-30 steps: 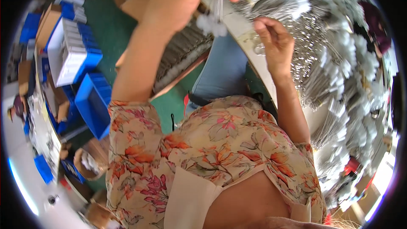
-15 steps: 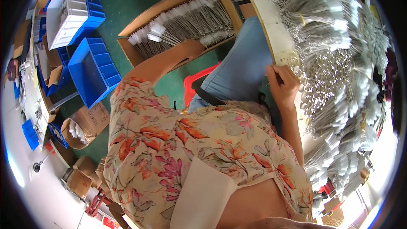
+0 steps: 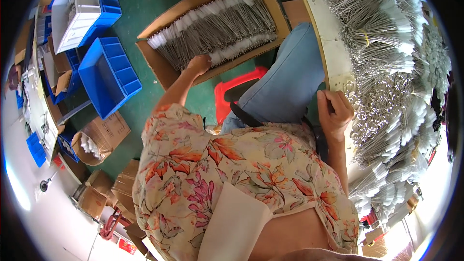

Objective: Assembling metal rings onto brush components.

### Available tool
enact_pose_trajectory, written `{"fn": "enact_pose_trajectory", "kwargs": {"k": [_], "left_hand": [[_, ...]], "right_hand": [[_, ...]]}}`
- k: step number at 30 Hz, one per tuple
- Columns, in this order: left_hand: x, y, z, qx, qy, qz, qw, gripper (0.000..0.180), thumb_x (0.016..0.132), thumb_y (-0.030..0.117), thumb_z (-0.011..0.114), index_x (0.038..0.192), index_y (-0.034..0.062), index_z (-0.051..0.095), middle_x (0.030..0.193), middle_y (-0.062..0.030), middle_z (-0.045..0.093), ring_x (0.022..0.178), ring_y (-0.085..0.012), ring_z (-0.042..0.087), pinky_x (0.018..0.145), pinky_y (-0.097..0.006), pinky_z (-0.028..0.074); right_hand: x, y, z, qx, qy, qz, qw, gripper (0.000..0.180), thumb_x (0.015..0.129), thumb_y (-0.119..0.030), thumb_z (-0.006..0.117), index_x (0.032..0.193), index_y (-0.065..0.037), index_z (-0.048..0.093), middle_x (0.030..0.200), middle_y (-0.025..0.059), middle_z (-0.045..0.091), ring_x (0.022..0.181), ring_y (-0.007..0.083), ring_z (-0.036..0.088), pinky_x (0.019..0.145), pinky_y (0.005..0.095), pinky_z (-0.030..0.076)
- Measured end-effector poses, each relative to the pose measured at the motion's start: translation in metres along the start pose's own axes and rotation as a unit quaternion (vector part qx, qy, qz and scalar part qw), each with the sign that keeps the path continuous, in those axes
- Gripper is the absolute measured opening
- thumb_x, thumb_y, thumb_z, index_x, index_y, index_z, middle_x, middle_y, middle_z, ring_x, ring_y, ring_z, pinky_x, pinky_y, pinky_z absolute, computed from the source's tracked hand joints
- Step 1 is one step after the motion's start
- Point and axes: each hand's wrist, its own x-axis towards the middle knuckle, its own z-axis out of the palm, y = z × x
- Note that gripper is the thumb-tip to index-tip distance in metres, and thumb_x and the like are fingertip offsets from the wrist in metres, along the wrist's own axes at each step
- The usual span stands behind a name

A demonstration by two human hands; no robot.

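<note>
My left hand (image 3: 198, 64) is at the near side of an open cardboard carton (image 3: 145, 50), low on my left. Its fingertips dip among the wire-handled brushes (image 3: 212, 26) packed inside, so whether they grip anything is hidden. These brushes have thin metal stems and white heads, laid side by side in rows. At the edge of the worktable (image 3: 333, 63), my right hand (image 3: 336, 108) rests with fingers loosely curled in and nothing visible in them. Beside it on the tabletop lie bundles of similar brushes (image 3: 367, 34), their metal loops (image 3: 384, 94) heaped together.
Blue plastic bins (image 3: 108, 75) and a white bin (image 3: 77, 14) stand to the left. A smaller carton (image 3: 104, 137) with white pieces sits below them. A red stool (image 3: 222, 101) shows beside my leg (image 3: 285, 77), near the carton of brushes.
My left hand has moved left along the carton's near side. A brush bunch that stuck up there now lies level with the others. My right hand stays at the table edge.
</note>
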Motion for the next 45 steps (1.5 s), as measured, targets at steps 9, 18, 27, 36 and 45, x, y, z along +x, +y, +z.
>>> {"fn": "enact_pose_trajectory", "kwargs": {"k": [9, 18, 27, 36, 45], "left_hand": [[0.016, 0.07, -0.101, -0.395, 0.245, 0.001, 0.885, 0.019, 0.08, 0.016, 0.057, 0.096, 0.0093, 0.065, 0.088, -0.0119, 0.066, 0.084, -0.0296, 0.063, 0.072, -0.036, 0.049], [-0.021, 0.216, -0.189, -0.552, 0.436, 0.142, 0.697, 0.013, 0.084, 0.011, 0.061, 0.094, 0.0029, 0.064, 0.083, -0.0086, 0.064, 0.073, -0.0148, 0.06, 0.067, -0.027, 0.048], [-0.102, 0.37, -0.399, -0.351, 0.499, 0.481, 0.629, 0.014, 0.088, 0.005, 0.053, 0.099, -0.0044, 0.057, 0.088, -0.0112, 0.064, 0.072, -0.0127, 0.06, 0.063, -0.023, 0.049], [0.094, 0.536, -0.535, 0.078, 0.46, 0.456, 0.758, 0.027, 0.082, 0.02, 0.06, 0.104, 0.0047, 0.059, 0.094, -0.0143, 0.061, 0.092, -0.0308, 0.057, 0.08, -0.039, 0.045], [0.142, 0.55, -0.542, 0.122, 0.433, 0.359, 0.818, 0.022, 0.083, 0.027, 0.057, 0.087, 0.0054, 0.061, 0.085, -0.0164, 0.062, 0.084, -0.0374, 0.058, 0.073, -0.043, 0.045]], "right_hand": [[-0.002, 0.005, 0.01, -0.052, 0.008, 0.016, 0.998, 0.013, 0.069, -0.004, 0.07, 0.079, -0.007, 0.061, 0.056, 0.0027, 0.053, 0.044, 0.0133, 0.051, 0.041, 0.0246, 0.039], [-0.015, 0.018, -0.005, -0.029, 0.054, -0.07, 0.996, 0.015, 0.07, -0.01, 0.068, 0.083, -0.01, 0.062, 0.068, 0.0038, 0.061, 0.054, 0.019, 0.059, 0.047, 0.0298, 0.047], [-0.051, 0.062, -0.106, 0.028, 0.231, 0.025, 0.972, 0.015, 0.07, -0.002, 0.067, 0.084, -0.006, 0.061, 0.06, 0.0052, 0.057, 0.048, 0.0204, 0.056, 0.045, 0.0302, 0.047], [-0.096, 0.178, -0.249, -0.143, 0.29, 0.213, 0.922, 0.013, 0.083, -0.019, 0.058, 0.09, -0.01, 0.066, 0.077, 0.0074, 0.066, 0.06, 0.0192, 0.063, 0.057, 0.0314, 0.053], [-0.064, 0.253, -0.293, -0.299, 0.06, 0.397, 0.865, 0.012, 0.08, -0.011, 0.051, 0.082, -0.011, 0.062, 0.072, 0.0078, 0.063, 0.07, 0.0232, 0.064, 0.06, 0.0362, 0.048]]}}
